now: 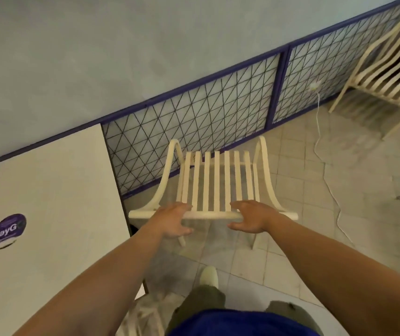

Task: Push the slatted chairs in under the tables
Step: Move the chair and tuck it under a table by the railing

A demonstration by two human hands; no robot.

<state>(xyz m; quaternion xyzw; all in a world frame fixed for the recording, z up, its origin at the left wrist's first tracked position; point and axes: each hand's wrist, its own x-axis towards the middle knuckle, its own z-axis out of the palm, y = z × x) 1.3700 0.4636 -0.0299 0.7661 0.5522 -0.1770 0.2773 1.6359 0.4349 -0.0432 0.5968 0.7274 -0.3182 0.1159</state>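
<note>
Just right of the table [48,190], past its corner, the slatted chair [217,180] stands out on the tiles, not tucked under anything; its seat points at the mesh panel [194,112] along the wall rather than at the tabletop. You're behind it, arms out. Your left hand [173,220] and right hand [249,218] both grip the top rail [213,215], fingers curled over the far side and thumbs hooked underneath, with a gap of bare rail between them. The two-handed hold, spread either side of centre, looks chosen for steering: it should let you swing or slide the frame without it twisting. Since the chair sits beside the table edge and faces away from it, the next move probably needs a turn or sideways shift before any push goes in. Your shoe [209,275] is planted close behind the rear legs. A white cable [317,132] trails across the floor to the right, well apart from the legs, but worth watching if you swing wide. The second chair [388,76] at far right is also out in the open. A purple sticker [7,231] sits on the tabletop.
</note>
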